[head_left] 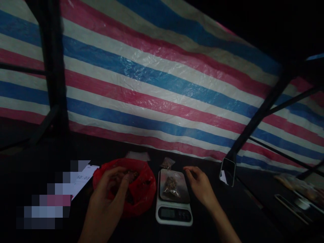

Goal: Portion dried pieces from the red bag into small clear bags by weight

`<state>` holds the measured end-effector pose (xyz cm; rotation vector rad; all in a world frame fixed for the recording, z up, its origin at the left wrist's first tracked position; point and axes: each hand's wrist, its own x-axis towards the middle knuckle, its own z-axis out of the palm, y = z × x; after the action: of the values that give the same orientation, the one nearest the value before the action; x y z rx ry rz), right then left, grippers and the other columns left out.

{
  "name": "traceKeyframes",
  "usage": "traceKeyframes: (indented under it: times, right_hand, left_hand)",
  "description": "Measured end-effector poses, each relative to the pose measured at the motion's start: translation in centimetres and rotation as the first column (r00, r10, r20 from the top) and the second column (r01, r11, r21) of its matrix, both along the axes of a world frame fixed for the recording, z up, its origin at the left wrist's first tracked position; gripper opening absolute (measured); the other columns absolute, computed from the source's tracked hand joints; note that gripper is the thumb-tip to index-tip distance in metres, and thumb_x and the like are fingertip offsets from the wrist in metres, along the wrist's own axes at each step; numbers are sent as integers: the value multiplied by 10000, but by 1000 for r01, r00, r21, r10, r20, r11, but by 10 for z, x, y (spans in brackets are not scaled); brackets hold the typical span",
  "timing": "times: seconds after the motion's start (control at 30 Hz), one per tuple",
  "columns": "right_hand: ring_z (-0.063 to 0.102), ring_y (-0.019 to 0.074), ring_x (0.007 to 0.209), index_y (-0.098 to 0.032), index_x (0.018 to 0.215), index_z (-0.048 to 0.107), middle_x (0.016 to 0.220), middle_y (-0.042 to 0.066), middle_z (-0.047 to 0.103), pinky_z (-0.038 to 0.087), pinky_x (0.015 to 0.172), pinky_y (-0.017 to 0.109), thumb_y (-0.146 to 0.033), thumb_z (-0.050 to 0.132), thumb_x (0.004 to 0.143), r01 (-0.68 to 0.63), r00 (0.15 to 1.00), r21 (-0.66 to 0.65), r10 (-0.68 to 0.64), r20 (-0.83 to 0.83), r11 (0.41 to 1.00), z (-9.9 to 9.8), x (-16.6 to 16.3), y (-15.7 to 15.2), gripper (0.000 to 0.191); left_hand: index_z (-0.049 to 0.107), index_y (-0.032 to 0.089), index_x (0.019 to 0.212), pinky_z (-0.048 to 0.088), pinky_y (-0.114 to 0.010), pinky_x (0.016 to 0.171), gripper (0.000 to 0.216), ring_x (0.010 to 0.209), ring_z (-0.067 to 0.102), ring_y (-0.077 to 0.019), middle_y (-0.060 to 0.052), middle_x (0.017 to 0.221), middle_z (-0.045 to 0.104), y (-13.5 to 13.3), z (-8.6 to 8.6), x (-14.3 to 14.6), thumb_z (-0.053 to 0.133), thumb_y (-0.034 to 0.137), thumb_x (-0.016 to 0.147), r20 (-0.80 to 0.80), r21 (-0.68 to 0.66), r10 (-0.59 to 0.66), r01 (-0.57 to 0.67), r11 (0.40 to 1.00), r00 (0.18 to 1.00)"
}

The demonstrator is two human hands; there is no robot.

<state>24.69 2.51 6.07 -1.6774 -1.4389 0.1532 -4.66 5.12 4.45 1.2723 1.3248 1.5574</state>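
Observation:
My left hand [108, 192] is over a red plastic bag [148, 199], its thumb and fingertips nearly meeting above small brown pieces [133, 175]. What lies between those fingertips is too dark to make out. A white digital scale [174, 221] stands right of the bag and carries a clear plastic bag of brown pieces [170, 185]. Its display [167, 212] is unreadable. Beside the scale's right edge, my right hand [198, 184] rests with loosely bent fingers and no visible object in it. Another small filled clear bag [167, 163] lies just behind the scale.
Flat clear bags [138, 156] lie behind the red bag. A lit phone [84, 177] is at left; another phone [227, 172] leans against a dark frame post [249, 130]. Striped plastic sheeting [152, 84] hangs behind the dark table. Bagged items [298, 185] lie far right.

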Motion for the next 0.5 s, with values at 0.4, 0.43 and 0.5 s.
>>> traceKeyframes:
  times: [0.4, 0.43, 0.5]
  right_hand:
    - [721, 284, 1038, -201, 1027, 813, 1064, 115, 788, 533, 995, 438, -396, 525, 931, -18, 999, -56, 21, 48, 998, -6, 6, 2, 361]
    - [719, 283, 1035, -202, 1036, 811, 1066, 115, 784, 533, 992, 437, -395, 522, 937, -18, 998, -61, 21, 54, 998, -6, 6, 3, 362]
    - [711, 287, 1044, -199, 1053, 805, 1075, 119, 776, 525, 1002, 443, -387, 518, 946, -15, 997, -69, 19, 68, 998, -8, 5, 4, 359]
  left_hand:
    - [664, 287, 949, 630, -363, 727, 424, 853, 741, -256, -5, 901, 752, -1, 4, 0, 686, 618, 685, -4, -2, 19, -19, 1000, 1000]
    - [663, 287, 952, 628, -360, 728, 417, 853, 739, -253, -4, 900, 750, -1, 2, -1, 686, 613, 694, -6, 4, 17, -17, 1000, 1000]
    - [662, 286, 957, 622, -355, 725, 409, 850, 735, -249, -3, 896, 744, -1, 0, -1, 688, 609, 706, -12, 13, 18, -18, 1000, 1000]
